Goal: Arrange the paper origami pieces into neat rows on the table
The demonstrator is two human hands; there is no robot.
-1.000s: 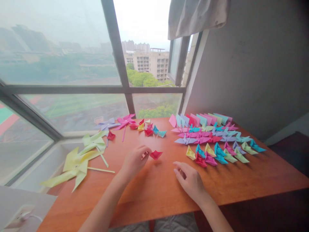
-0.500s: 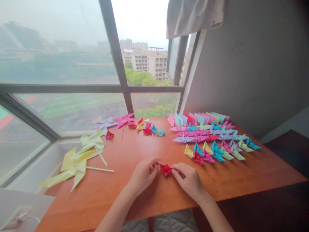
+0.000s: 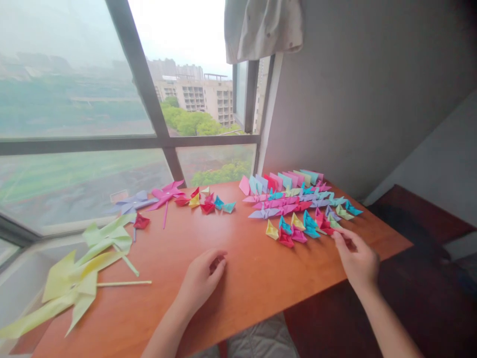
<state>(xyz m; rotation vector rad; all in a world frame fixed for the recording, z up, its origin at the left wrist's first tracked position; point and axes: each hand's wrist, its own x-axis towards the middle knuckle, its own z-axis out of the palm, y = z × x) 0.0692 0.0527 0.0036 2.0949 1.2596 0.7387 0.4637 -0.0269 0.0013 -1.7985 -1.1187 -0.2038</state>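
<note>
Right hand: The right hand [image 3: 359,261] is narrowed, thumb and forefinger at the right end of a red paper boat [image 3: 325,224].
Red boat: It lies at the front right of the table [image 3: 167,263], among the near boats, with a magenta boat [image 3: 298,235] and a blue boat [image 3: 311,226] to its left.
Left hand: The left hand [image 3: 203,278] is empty above the table's front part, its fingers curled loosely and a narrow gap between thumb and forefinger.
Boat hulls: The near boats are folded with hollow tops; these are too small to tell whether anything sits inside. A yellow boat [image 3: 272,230] stands at the left end, a red one just beside it.
Winged pieces: Behind the boats, winged paper pieces [image 3: 264,213] in purple, pink, red and blue form close rows.
Back row: Upright folded papers [image 3: 286,180] lean in a line near the wall [image 3: 354,99].
Middle group: A cluster of small boats [image 3: 207,208], red, yellow, pale and blue, stands apart near the window [image 3: 212,166].
Left side: A yellow pinwheel [image 3: 74,287], a green pinwheel [image 3: 110,237], a purple pinwheel [image 3: 136,202] and a pink pinwheel [image 3: 167,194] run back towards the glass. A small red folded piece [image 3: 141,222] is beside the purple one.
</note>
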